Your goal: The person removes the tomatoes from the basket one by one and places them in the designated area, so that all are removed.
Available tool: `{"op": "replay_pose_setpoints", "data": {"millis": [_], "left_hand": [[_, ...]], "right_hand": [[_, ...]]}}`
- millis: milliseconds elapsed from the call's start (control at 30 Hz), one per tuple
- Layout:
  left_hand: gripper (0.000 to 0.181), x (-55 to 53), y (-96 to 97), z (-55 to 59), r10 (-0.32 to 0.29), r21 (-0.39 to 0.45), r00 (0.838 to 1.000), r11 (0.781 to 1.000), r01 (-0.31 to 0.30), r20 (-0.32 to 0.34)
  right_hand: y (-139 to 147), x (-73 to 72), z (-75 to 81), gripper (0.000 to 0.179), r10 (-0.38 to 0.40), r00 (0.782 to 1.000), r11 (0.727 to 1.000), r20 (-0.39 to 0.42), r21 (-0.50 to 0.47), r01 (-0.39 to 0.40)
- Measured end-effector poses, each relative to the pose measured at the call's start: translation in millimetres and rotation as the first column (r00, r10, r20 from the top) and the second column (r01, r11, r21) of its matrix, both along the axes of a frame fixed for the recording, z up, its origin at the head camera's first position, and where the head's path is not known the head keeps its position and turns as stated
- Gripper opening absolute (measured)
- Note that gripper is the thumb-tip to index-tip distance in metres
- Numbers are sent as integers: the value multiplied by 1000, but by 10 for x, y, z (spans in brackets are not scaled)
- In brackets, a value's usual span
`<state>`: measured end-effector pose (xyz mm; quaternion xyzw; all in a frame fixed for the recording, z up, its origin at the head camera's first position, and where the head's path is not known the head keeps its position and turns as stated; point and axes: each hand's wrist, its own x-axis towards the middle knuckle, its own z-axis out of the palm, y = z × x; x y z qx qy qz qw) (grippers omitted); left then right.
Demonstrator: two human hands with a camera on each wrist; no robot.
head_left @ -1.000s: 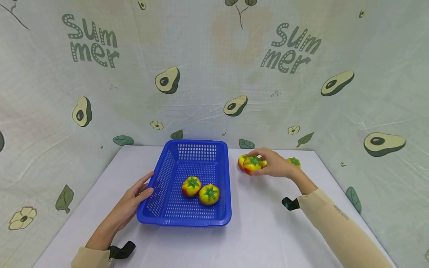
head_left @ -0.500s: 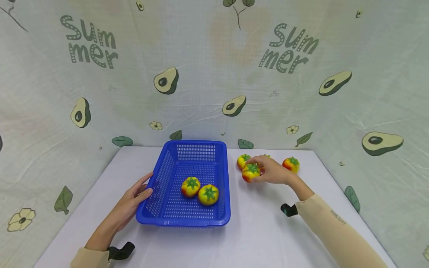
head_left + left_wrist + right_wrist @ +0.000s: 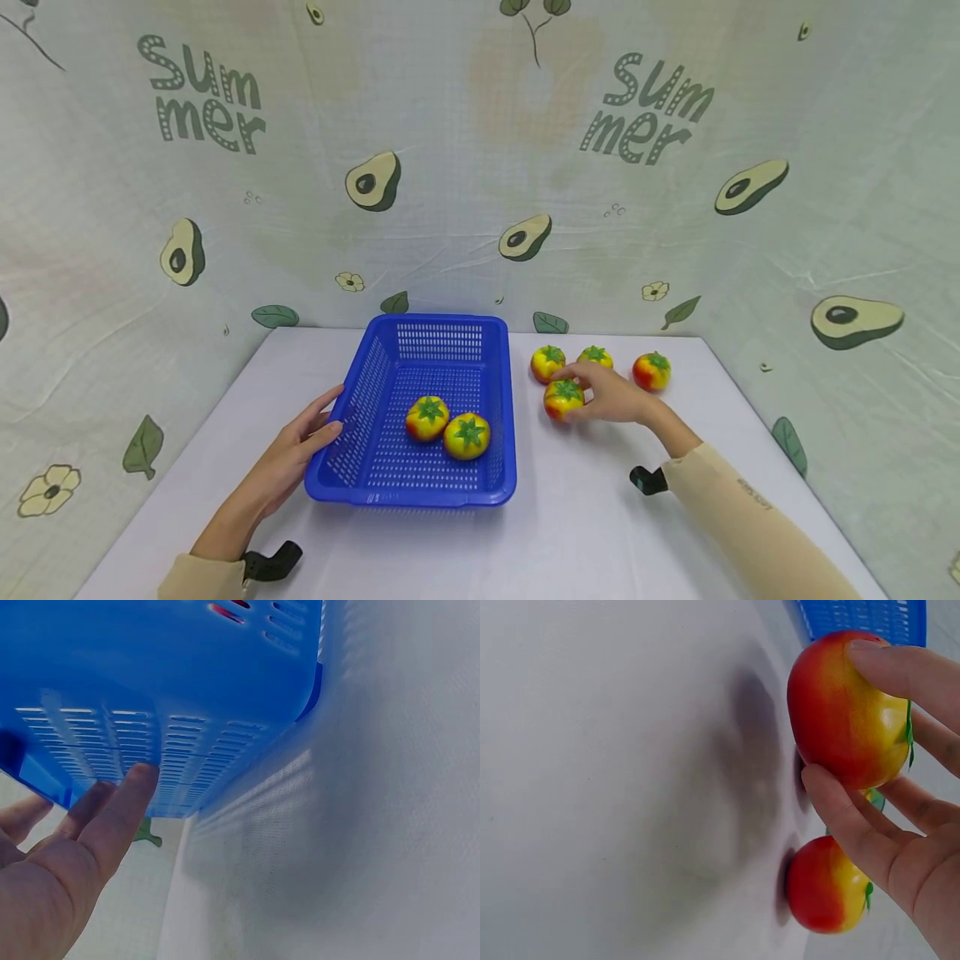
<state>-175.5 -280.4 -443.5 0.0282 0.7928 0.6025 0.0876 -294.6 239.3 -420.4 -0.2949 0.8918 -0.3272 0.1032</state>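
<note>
My right hand pinches a red-and-yellow tomato with a green star-shaped top, thumb on one side and fingers on the other. In the right wrist view, this held tomato stands off from its shadow on the table. My left hand is at the left side of a blue plastic basket, thumb and fingers spread along its rim. The left wrist view shows fairly straight fingers against the slotted basket wall. Inside the basket sit two tomatoes, one farther left and one nearer right.
Behind my right hand, three more tomatoes stand on the white table: one at left, one in the middle and one at right. A patterned cloth hangs around the table's back and sides.
My right hand has drawn the tomato back toward me, away from the others, which now show more fully behind it. The left hand and basket have stayed in place.
</note>
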Motion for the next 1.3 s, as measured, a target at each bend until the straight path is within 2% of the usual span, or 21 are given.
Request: {"op": "replay_pose_setpoints", "data": {"millis": [567, 1300], "left_hand": [[70, -4, 2, -10, 0, -1, 1000, 1000, 0, 3], [70, 8, 3, -9, 8, -8, 1000, 1000, -8, -2]], "right_hand": [[-6, 34, -97, 56, 14, 1000, 999, 27, 29, -15], [-45, 30, -121, 58, 25, 997, 999, 71, 37, -28]]}}
